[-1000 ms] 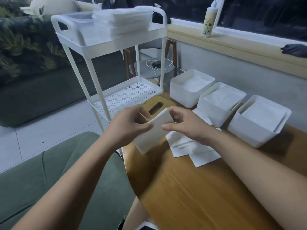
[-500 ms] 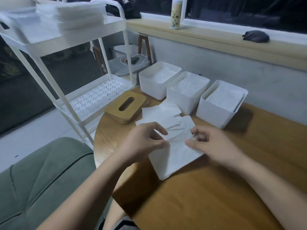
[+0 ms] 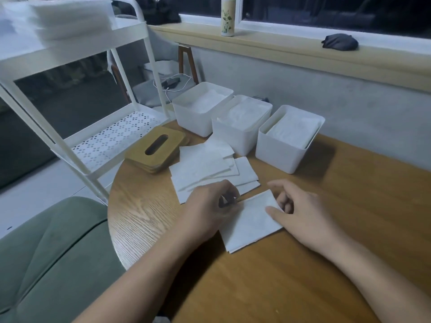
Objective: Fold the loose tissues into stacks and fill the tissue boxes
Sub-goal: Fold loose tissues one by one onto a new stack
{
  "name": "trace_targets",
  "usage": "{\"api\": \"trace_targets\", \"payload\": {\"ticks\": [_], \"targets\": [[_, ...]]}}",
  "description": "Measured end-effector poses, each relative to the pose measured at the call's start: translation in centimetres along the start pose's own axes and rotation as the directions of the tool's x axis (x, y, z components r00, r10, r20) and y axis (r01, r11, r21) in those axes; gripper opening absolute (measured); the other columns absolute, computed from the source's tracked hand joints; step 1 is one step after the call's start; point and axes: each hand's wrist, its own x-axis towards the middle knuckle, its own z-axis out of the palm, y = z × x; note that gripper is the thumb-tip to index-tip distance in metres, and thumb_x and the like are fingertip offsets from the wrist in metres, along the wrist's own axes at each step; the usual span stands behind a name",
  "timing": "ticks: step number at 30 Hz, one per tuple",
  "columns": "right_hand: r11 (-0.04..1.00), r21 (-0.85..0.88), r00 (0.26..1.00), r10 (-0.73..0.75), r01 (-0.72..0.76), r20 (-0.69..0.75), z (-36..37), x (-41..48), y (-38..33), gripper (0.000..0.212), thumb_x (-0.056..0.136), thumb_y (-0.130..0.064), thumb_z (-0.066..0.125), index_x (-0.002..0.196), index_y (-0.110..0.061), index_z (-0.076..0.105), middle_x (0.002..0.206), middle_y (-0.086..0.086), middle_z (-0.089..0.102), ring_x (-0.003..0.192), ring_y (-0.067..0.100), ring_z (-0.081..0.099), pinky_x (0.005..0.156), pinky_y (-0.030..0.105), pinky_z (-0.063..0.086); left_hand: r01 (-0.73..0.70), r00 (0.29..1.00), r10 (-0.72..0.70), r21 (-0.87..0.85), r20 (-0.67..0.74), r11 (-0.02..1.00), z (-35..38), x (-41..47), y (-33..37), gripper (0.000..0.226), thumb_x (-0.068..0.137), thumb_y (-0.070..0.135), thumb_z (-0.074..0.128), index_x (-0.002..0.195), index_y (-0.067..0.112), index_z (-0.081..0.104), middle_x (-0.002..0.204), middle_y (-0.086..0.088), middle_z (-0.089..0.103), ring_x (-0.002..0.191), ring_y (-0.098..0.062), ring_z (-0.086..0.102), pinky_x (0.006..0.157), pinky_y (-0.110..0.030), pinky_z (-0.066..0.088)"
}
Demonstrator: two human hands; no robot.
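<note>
A folded white tissue lies flat on the round wooden table in front of me. My left hand pinches its left edge with curled fingers. My right hand holds its right edge, thumb on top and fingers curled at the corner. Just beyond lies a pile of loose tissues. Three white tissue boxes stand in a row behind: left box, middle box, right box, each with tissues inside.
A stack of wooden slotted lids sits at the table's far left edge. A white cart with a tissue stack stands to the left. A green sofa is at lower left. A bottle and a dark cloth rest on the windowsill.
The tissue, held up between both hands one second ago, has come down flat onto the table nearer me. Both hands stayed on its edges.
</note>
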Motion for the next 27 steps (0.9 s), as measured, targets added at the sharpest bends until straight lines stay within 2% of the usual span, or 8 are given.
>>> {"api": "trace_targets", "payload": {"ticks": [2,4,8,12,14,16,21,27], "targets": [[0.996,-0.089,1.0,-0.013,0.01,-0.027,0.1,-0.2,0.0,0.047,0.092,-0.03,0.079,0.134,-0.041,0.06,0.086,-0.012,0.061,0.088,0.008,0.058,0.086,0.019,0.044,-0.048,0.998,0.049,0.02,-0.048,0.999,-0.4,-0.1,-0.4,0.015,0.091,0.034,0.083,0.098,0.036,0.07,0.09,0.019,0.069,0.082,-0.01,0.064,0.071,-0.035,0.056],[0.978,-0.202,0.996,-0.061,0.046,-0.071,0.1,-0.5,0.1,0.049,0.093,-0.034,0.078,0.137,-0.038,0.059,0.096,-0.017,0.057,0.1,0.0,0.053,0.098,0.028,0.041,-0.095,0.983,0.102,0.05,-0.151,0.994,-1.4,0.2,-1.0,0.017,0.09,0.027,0.084,0.098,0.034,0.07,0.088,0.018,0.069,0.078,-0.013,0.064,0.067,-0.031,0.054],[0.945,-0.298,0.98,-0.172,0.135,-0.099,0.5,-0.9,0.2,0.045,0.095,-0.033,0.075,0.138,-0.033,0.062,0.115,-0.024,0.051,0.108,-0.004,0.047,0.099,0.026,0.036,-0.07,0.936,0.14,0.216,-0.324,0.974,-3.9,1.4,-3.7,0.022,0.089,0.023,0.086,0.102,0.03,0.07,0.095,0.016,0.066,0.084,-0.012,0.06,0.071,-0.038,0.053],[0.936,-0.276,0.958,-0.259,0.219,-0.119,1.1,-0.8,0.1,0.035,0.097,-0.027,0.075,0.131,-0.028,0.067,0.118,-0.022,0.056,0.112,0.003,0.055,0.102,0.014,0.029,-0.038,0.941,0.156,0.368,-0.299,0.929,-4.7,1.7,-5.9,0.027,0.089,0.035,0.087,0.112,0.03,0.074,0.113,0.013,0.066,0.101,-0.018,0.059,0.087,-0.044,0.052],[0.932,-0.261,0.95,-0.289,0.252,-0.117,1.3,-0.7,0.0,0.03,0.097,-0.025,0.075,0.127,-0.028,0.069,0.115,-0.022,0.059,0.112,0.004,0.056,0.103,0.019,0.033,-0.041,0.951,0.15,0.371,-0.27,0.928,-4.6,1.6,-5.9,0.023,0.09,0.034,0.085,0.11,0.032,0.075,0.116,0.014,0.067,0.105,-0.018,0.06,0.088,-0.044,0.052],[0.934,-0.237,0.946,-0.301,0.267,-0.121,1.3,-0.6,0.1,0.026,0.098,-0.025,0.075,0.123,-0.028,0.07,0.113,-0.023,0.06,0.112,0.004,0.057,0.103,0.025,0.036,-0.024,0.954,0.131,0.366,-0.27,0.93,-4.5,1.6,-5.8,0.018,0.09,0.027,0.082,0.106,0.032,0.076,0.109,0.014,0.069,0.099,-0.015,0.063,0.082,-0.039,0.054],[0.946,-0.171,0.945,-0.3,0.276,-0.131,1.1,-0.7,0.1,0.022,0.099,-0.024,0.074,0.12,-0.028,0.072,0.114,-0.023,0.064,0.113,0.006,0.06,0.101,0.038,0.047,0.066,0.946,0.071,0.401,-0.317,0.914,-4.6,1.8,-6.0,0.031,0.082,0.007,0.079,0.105,0.027,0.076,0.097,0.011,0.072,0.087,-0.017,0.067,0.071,-0.039,0.055],[0.948,-0.128,0.94,-0.307,0.29,-0.148,1.1,-0.7,0.2,0.021,0.098,-0.02,0.075,0.117,-0.028,0.073,0.111,-0.022,0.065,0.11,0.009,0.061,0.097,0.043,0.051,0.08,0.924,0.09,0.419,-0.371,0.904,-4.9,1.8,-6.1,0.027,0.085,0.012,0.082,0.106,0.027,0.075,0.092,0.011,0.073,0.086,-0.02,0.067,0.071,-0.039,0.055]]}}
